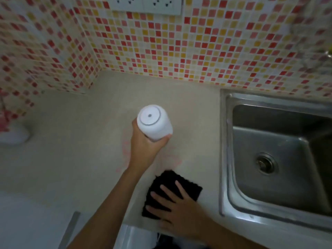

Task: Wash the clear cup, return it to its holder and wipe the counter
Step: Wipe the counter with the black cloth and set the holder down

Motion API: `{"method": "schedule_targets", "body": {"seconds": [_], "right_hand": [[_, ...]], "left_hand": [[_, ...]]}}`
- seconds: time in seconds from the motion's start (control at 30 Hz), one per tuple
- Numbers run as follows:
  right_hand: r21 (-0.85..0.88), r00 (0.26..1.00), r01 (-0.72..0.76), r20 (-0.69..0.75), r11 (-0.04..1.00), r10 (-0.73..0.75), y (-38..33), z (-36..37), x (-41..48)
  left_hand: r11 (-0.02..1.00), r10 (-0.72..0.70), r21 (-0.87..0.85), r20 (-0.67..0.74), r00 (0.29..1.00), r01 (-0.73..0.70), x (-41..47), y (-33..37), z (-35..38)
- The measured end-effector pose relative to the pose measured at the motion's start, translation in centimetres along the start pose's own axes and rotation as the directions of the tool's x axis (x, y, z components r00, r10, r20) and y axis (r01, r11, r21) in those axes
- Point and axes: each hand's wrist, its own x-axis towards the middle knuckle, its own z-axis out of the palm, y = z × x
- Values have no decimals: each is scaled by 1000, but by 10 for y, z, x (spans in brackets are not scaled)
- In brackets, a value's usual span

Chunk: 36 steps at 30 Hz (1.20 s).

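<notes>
My left hand (143, 146) grips a white, rounded cylindrical container (154, 122) from its near side, over the middle of the beige counter (75, 159). The container's flat top has a grey ring and a small centre dot. Whether it touches the counter I cannot tell. A faint pink smear (125, 151) marks the counter around my left hand. My right hand (177, 207) lies flat with spread fingers on a black cloth (186, 186) near the counter's front edge. No clear cup shows in this view.
A steel sink (280, 159) with a round drain (265, 163) fills the right side. Mosaic tiles cover the walls, with a socket panel (146, 5) at the top. A white object with pink flowers (10, 130) sits at the far left.
</notes>
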Motion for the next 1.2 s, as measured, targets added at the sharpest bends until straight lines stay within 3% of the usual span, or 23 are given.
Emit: {"method": "schedule_targets", "body": {"seconds": [0.1, 0.23, 0.33, 0.43, 0.5, 0.57, 0.7, 0.73, 0.8, 0.87, 0.93, 1.03, 1.13, 1.2], "right_hand": [[43, 995, 33, -96, 999, -29, 1, 14, 89], [29, 963, -270, 16, 962, 270, 69, -1, 187], [31, 890, -456, 36, 890, 455, 118, -12, 171], [57, 854, -520, 62, 852, 517, 99, -15, 111], [33, 896, -442, 65, 896, 440, 48, -18, 76], [43, 963, -259, 88, 965, 254, 8, -16, 62], [26, 987, 121, 101, 992, -123, 32, -11, 133], [-17, 990, 110, 93, 994, -108, 53, -7, 163], [-54, 992, -103, 73, 993, 107, 96, -5, 229], [-21, 928, -365, 68, 931, 366, 127, -10, 280], [29, 856, -513, 94, 858, 509, 131, -8, 304], [39, 887, -463, 15, 886, 462, 81, 2, 291], [90, 947, -312, -45, 946, 317, -7, 13, 244], [163, 984, -176, 5, 971, 178, -61, 13, 207]], "left_hand": [[998, 13, 63, -134, 991, -4, 8, -13, -60], [995, 7, 100, -237, 972, 17, 2, -31, -121], [989, -2, 145, -277, 961, 43, -6, -47, -158], [986, -33, 142, -319, 947, 83, -7, -62, -177], [989, -53, 109, -339, 939, 95, -4, -66, -180], [992, -55, 90, -346, 937, 92, 0, -68, -180], [992, -47, 97, -333, 942, 84, 6, -73, -186], [990, -42, 110, -339, 940, 84, 6, -75, -189], [986, -26, 143, -350, 936, 81, 7, -76, -196], [982, -13, 169, -354, 935, 77, 9, -77, -205], [979, -6, 186, -362, 932, 78, 13, -80, -215], [976, 10, 204, -382, 924, 74, 22, -78, -225], [979, 28, 196, -378, 925, 51, 31, -73, -220], [982, 40, 184, -374, 927, 32, 37, -69, -208]]}}
